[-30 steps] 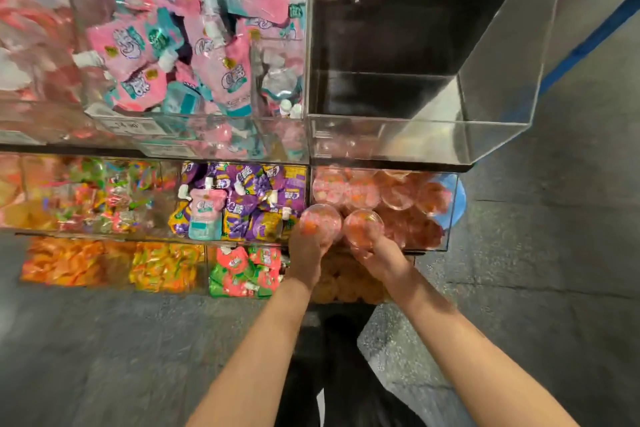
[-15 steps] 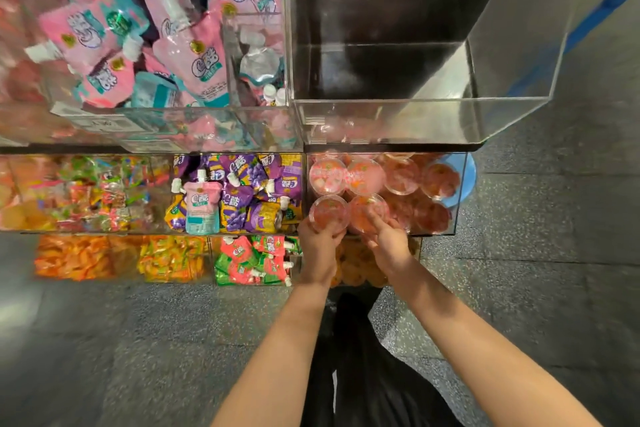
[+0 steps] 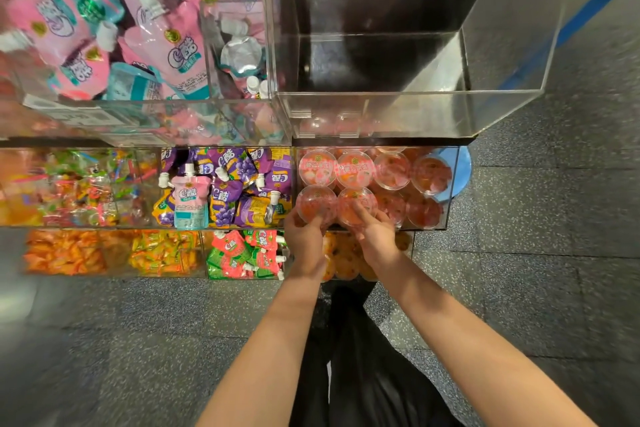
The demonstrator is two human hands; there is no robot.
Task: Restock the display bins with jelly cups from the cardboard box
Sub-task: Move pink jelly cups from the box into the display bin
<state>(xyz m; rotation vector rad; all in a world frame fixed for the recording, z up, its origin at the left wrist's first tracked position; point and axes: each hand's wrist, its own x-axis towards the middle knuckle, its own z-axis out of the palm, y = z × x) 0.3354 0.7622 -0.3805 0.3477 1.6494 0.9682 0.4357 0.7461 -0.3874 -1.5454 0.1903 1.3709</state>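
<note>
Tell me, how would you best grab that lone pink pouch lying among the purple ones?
Probably by its white capped spout at the top of the pink pouch, coming from above through the bin's open top. The spout sticks up clear of the purple pouches; the flat body is wedged between them.

Dark grey speckled stone-tile floor spreads near and right; a blue painted stripe crosses far right.

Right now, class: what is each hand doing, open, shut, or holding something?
Left hand: fingers grip the left jelly cup at the bin's front.
Right hand: fingers hold the right jelly cup beside it.
</note>
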